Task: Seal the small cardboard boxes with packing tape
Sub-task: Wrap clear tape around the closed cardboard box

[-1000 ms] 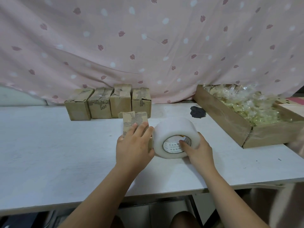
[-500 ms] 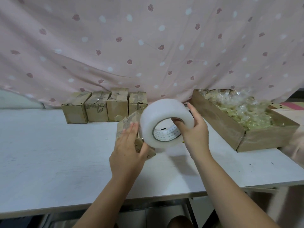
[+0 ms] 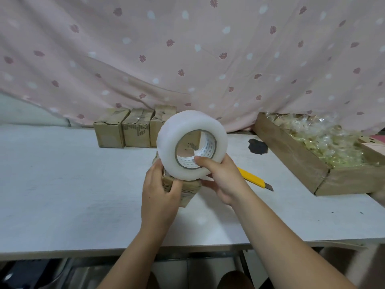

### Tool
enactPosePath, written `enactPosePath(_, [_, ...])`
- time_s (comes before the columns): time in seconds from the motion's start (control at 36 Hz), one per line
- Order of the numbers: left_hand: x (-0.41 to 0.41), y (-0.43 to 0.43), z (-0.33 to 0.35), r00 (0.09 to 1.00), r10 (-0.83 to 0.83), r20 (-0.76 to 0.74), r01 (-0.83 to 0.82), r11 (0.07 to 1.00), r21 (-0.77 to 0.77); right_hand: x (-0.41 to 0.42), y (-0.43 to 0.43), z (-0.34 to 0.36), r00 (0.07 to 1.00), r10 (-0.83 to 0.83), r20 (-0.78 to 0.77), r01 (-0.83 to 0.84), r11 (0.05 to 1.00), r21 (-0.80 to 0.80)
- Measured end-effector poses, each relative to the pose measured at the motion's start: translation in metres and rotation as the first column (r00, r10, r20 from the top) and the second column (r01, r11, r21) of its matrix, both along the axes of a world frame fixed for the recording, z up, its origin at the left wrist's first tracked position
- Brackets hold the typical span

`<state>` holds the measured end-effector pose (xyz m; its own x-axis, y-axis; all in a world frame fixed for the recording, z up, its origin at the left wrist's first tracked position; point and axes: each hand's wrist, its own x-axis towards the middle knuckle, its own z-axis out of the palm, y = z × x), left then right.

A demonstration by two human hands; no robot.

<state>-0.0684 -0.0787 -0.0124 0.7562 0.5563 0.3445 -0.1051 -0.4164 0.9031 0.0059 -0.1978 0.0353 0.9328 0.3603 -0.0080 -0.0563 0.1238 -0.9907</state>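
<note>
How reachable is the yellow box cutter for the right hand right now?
Likely yes, once emptied: the right hand grips the tape roll, but the box cutter lies on the table close beside it, nothing between.

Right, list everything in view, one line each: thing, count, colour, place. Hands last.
Table: one, white.
Hanging cloth: one, pink, leaf-printed, behind.
Wide roll of packing tape: one, translucent white, held up at centre.
Small cardboard box: one, brown, table centre, under the roll.
Row of small cardboard boxes: three clear, a fourth mostly hidden, brown, table back.
Plastic utility knife: one, yellow, on table, right of centre.
Shallow cardboard tray: one, brown, right, holding clear-wrapped yellowish packets.
Dark patch: one, black, tabletop beside tray.
Left hand: holds the near box.
Right hand: grips the roll, thumb in core.
</note>
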Motion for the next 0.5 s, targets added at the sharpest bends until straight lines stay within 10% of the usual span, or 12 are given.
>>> enactPosePath(0.19, [0.001,0.028,0.002,0.979,0.040,-0.201,0.020,0.957,0.289,0.000,0.010,0.002,0.999,-0.032,0.032,0.034,0.997,-0.064])
enactPosePath(0.36, [-0.007,0.047,-0.003,0.962,-0.114,-0.248,0.159,0.973,0.169,-0.001,0.013,0.002,0.998,-0.007,0.057,0.010,0.999,-0.050])
enactPosePath(0.5, [-0.007,0.065,-0.003,0.980,-0.149,-0.128,0.193,0.850,0.490,0.002,0.014,0.003,0.997,0.034,0.073,-0.025,0.992,-0.121])
